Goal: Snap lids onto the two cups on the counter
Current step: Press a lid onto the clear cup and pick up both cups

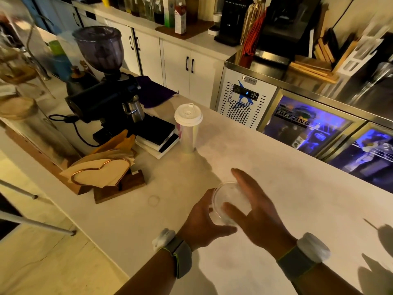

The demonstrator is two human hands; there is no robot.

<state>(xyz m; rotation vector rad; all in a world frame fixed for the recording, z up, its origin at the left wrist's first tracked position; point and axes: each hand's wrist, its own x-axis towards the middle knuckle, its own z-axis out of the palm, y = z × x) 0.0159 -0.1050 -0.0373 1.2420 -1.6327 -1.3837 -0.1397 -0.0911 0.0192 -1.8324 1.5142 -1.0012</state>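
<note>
A tall clear cup (pixel 188 137) stands on the white counter (pixel 297 199), with a white lid (pixel 188 114) seated on its rim. Nearer to me sits a second clear cup (pixel 228 198), its wide round mouth uncovered. My left hand (pixel 204 220) wraps around this cup's left side. Over its right side my right hand (pixel 257 211) hovers with flat, spread fingers, the thumb crossing the rim. No loose lid shows in either hand.
A black coffee grinder (pixel 106 88) stands at the left, with stacked scales (pixel 158 138) and a wooden holder of paper filters (pixel 106 173) in front of it. A purple cloth (pixel 155 92) lies behind. Glass-door fridges (pixel 319 128) run beyond the counter's far edge.
</note>
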